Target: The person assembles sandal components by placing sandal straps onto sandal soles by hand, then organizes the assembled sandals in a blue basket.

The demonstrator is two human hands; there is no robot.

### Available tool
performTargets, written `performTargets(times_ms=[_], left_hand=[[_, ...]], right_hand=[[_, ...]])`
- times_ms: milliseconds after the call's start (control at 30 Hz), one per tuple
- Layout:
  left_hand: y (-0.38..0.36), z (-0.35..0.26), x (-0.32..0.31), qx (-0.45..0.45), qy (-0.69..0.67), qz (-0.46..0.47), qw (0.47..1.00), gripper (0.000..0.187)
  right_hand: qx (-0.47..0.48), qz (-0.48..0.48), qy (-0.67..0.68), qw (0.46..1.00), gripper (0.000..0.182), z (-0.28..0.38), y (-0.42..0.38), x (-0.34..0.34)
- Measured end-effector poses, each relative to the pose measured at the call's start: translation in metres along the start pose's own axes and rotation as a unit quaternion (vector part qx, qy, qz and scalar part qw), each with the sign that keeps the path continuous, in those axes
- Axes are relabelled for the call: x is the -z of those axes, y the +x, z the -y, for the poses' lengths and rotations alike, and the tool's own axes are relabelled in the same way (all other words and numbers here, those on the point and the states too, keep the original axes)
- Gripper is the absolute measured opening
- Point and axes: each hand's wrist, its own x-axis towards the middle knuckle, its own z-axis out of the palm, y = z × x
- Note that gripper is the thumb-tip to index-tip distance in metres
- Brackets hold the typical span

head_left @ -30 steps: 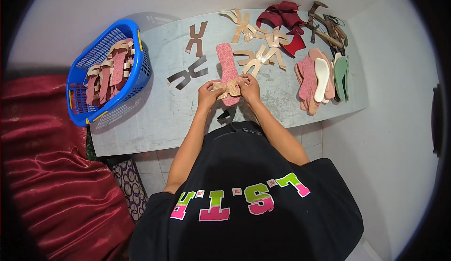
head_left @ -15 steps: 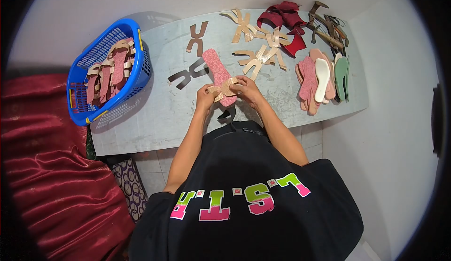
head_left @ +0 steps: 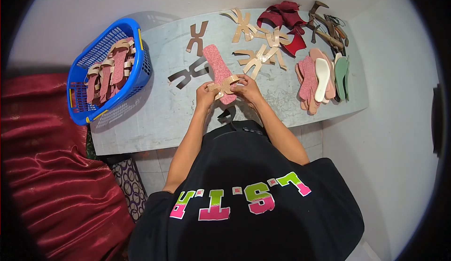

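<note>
In the middle of the head view, a pink speckled sandal [head_left: 216, 65] is held with its long end pointing away from me. A beige strap [head_left: 229, 84] crosses over the sole's near end. My left hand [head_left: 205, 95] is closed on the left side of the strap and sole, fingers curled. On the right side, my right hand [head_left: 247, 90] pinches the strap with thumb and fingers. Part of each hand's fingertips is hidden. Dark X-shaped strap pieces [head_left: 188, 73] lie on the table just left of the sandal.
A blue basket [head_left: 137, 68] at the left holds several strapped pink sandals. Beige strap cutouts [head_left: 257, 61] and dark red pieces [head_left: 283, 16] lie toward the back. Stacked soles [head_left: 308, 80] and hammers [head_left: 329, 39] occupy the table's right side. Dark red cloth [head_left: 42, 134] hangs at left.
The sandal has shifted slightly away from me, with both hands still on it. My fingers have moved only a little; the other things stay in place.
</note>
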Motion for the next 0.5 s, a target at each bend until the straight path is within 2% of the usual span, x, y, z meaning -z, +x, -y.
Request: performTargets(times_ms=[200,333,500], left_hand=[[0.002,0.007,0.000,0.011,-0.036,0.011,0.999,0.033],[0.003,0.010,-0.002,0.010,-0.042,0.010,0.999,0.031],[0.002,0.002,-0.009,-0.004,0.045,0.001,0.999,0.029]], right_hand=[[-0.015,-0.040,-0.035,0.999,0.046,-0.004,0.003,0.002],[0.010,-0.091,-0.095,0.991,0.040,-0.013,0.005,0.001],[0.027,-0.149,-0.121,0.981,0.038,-0.021,0.008,0.000]])
